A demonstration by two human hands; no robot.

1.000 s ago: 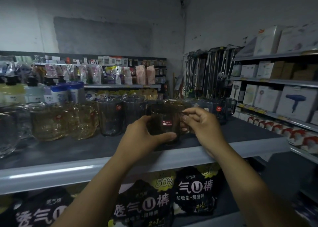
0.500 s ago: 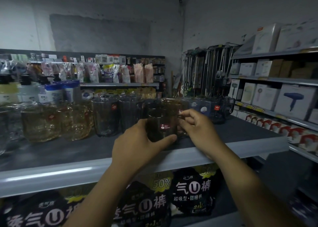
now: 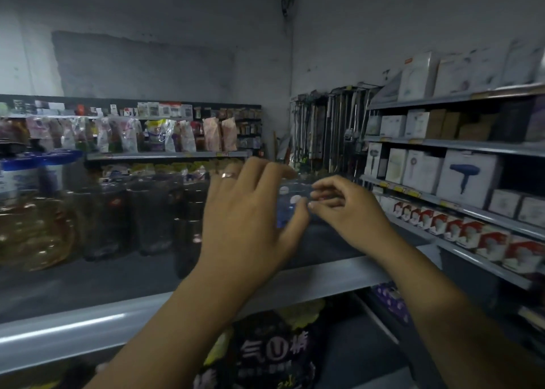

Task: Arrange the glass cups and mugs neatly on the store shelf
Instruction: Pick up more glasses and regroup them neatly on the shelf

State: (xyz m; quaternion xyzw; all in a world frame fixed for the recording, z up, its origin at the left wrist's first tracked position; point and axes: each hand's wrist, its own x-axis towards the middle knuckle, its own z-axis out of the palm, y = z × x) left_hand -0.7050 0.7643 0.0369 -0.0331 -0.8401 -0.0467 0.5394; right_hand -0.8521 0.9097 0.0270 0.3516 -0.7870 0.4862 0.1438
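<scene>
A row of glass mugs stands on the grey shelf: amber mugs at the left, then dark smoky mugs. One dark mug stands alone, nearer the shelf's front edge. Further right is a blue glass mug, partly hidden between my hands. My left hand reaches over it with fingers spread and fairly straight, the thumb against its front. My right hand has curled fingertips pinching at the mug's right side. The frame is blurred by motion.
Blue-capped bottles stand behind the amber mugs. Dark printed packs fill the shelf below. To the right, shelves carry white boxes and red-and-white cartons. Hanging tools fill the far corner.
Both hands let go of the dark mug, which stays on the shelf, and moved up and right to the blue mug. The view swung closer to the shelf.
</scene>
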